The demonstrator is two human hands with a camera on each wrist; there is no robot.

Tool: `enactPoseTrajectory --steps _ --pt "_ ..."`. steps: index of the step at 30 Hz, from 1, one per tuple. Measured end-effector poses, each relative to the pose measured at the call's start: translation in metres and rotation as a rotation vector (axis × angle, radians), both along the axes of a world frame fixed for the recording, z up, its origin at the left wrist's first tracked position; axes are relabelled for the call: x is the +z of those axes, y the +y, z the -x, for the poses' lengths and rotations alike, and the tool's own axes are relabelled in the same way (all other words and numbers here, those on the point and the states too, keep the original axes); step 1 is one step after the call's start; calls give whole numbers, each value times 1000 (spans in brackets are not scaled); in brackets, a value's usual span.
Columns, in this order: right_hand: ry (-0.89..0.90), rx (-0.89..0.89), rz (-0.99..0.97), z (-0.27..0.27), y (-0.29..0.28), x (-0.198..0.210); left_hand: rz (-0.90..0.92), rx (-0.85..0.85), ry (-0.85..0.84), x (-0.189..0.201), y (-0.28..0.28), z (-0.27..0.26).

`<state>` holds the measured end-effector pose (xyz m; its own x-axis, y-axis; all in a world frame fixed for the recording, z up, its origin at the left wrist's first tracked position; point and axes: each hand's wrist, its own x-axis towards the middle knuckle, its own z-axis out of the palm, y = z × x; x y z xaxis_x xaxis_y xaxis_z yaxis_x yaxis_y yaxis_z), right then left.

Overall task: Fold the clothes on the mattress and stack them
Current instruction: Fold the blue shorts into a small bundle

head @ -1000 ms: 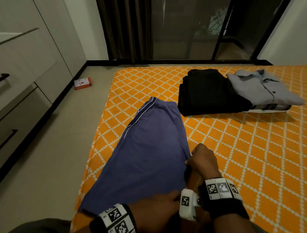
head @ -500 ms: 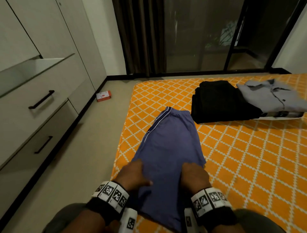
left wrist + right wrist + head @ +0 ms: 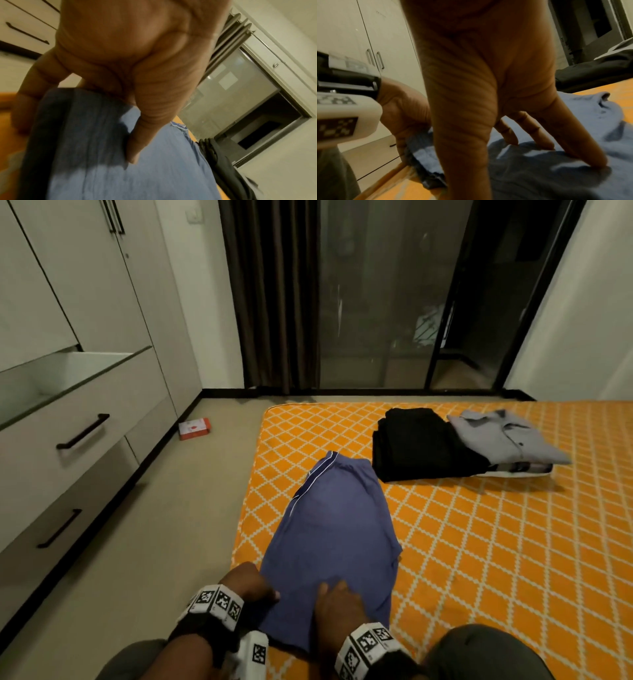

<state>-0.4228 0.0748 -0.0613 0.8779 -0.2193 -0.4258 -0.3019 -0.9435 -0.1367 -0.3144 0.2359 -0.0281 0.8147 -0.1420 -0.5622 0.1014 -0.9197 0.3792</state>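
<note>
Blue shorts (image 3: 335, 529) on mattress (image 3: 479, 542), left hand (image 3: 248, 583) gripping near edge (thumb on top), right hand (image 3: 337, 607) pressing flat-fingered.

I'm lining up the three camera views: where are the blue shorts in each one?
Head: blue shorts lie bottom centre on the orange mattress.
Left wrist: they fill the lower middle, under the thumb.
Right wrist: lower right, under the fingertips.
Shared landmark: the folded black garment.
</note>
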Motion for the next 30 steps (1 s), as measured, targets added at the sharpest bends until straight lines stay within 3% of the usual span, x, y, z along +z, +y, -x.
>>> enactPoseTrajectory --steps 4,9,17,21,26,30 --pt "14 -77 -57 -3 5 -3 135 49 63 10 3 -3" --pt "62 -133 -71 -2 11 -1 447 221 219 24 -1 0" --pt "-146 -103 -19 -12 -8 10 927 359 275 47 -1 -2" --pt "-144 -124 26 1 -39 51 966 294 207 61 2 4" --pt "-205 -88 70 15 -87 131 903 347 144 87 5 13" --pt "-41 84 -57 35 -113 175 820 91 208 120 11 31"
